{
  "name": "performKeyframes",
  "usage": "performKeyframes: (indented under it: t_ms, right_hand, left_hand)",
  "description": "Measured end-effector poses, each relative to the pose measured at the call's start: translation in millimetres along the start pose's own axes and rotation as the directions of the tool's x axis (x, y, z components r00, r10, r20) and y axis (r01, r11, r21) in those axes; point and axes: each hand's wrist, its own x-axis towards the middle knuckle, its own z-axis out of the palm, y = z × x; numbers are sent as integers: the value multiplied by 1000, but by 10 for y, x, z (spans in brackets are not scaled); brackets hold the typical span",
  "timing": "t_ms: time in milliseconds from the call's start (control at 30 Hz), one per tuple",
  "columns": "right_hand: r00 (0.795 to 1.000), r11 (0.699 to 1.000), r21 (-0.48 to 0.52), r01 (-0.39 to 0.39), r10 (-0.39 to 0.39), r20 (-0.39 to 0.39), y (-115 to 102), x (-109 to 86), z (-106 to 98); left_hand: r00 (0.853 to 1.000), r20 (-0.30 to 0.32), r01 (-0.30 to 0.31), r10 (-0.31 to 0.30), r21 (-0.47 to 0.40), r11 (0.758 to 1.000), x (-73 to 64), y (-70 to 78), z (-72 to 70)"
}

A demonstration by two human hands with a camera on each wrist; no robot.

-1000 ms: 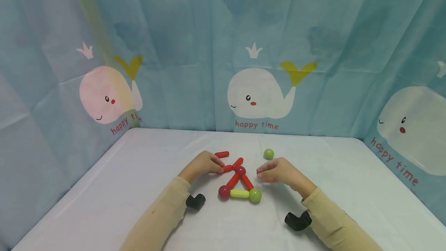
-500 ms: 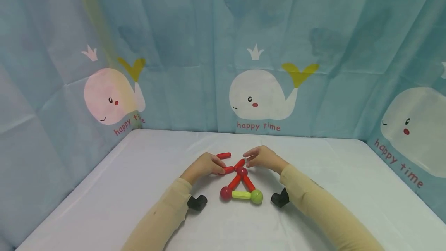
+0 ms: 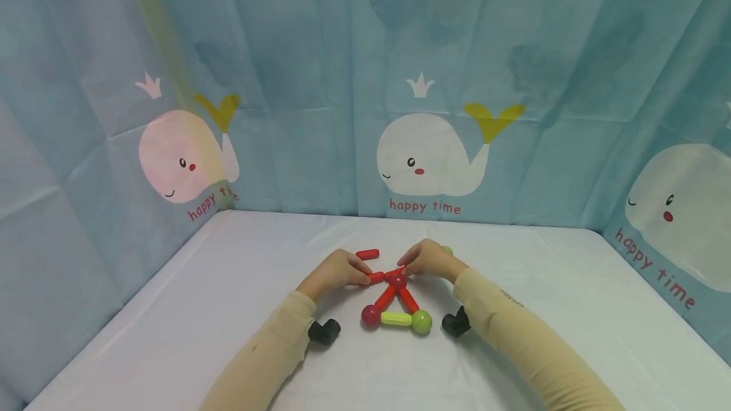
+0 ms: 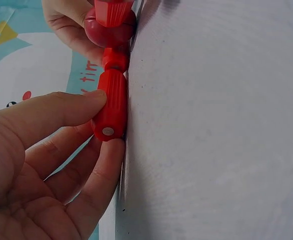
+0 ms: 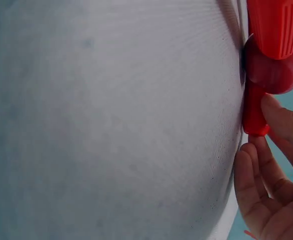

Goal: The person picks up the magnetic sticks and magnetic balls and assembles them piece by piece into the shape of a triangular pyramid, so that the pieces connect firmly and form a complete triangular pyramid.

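My left hand (image 3: 338,269) pinches a red magnetic rod (image 4: 112,102) between thumb and fingers, its metal-dotted end facing the left wrist camera. My right hand (image 3: 429,259) holds a second red rod (image 5: 255,112) just behind a dark red ball (image 3: 397,281). In the left wrist view the two rods meet end to end. From that ball, two red rods (image 3: 385,298) run toward me, one to another dark red ball (image 3: 371,316), the other to a green ball (image 3: 421,321). A yellow-green rod (image 3: 396,319) joins these two balls, forming a flat triangle on the table.
Behind my left hand lies a loose red rod (image 3: 368,254). A loose green ball (image 3: 448,250) is partly hidden behind my right hand. The white table (image 3: 257,252) ends at a blue whale-print curtain (image 3: 308,163). Black wrist mounts (image 3: 324,332) hang below both sleeves.
My right hand has moved left and away from me, from beside the triangle to the rod behind its top ball, and now holds it. That rod has swung flatter. My left hand stays on its rod.
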Motion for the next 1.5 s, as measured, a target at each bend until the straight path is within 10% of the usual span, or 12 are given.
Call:
performKeyframes:
  t_ms: [1033,1500]
  right_hand:
    - [1000,999,25,-25,25,-18,228,-526,-154]
    - [999,986,161,-48,48,4,225,-835,-160]
  left_hand:
    - [995,101,6,-9,26,1000,-152,89,-166]
    - [943,280,-179,183,-38,983,-322,263,-166]
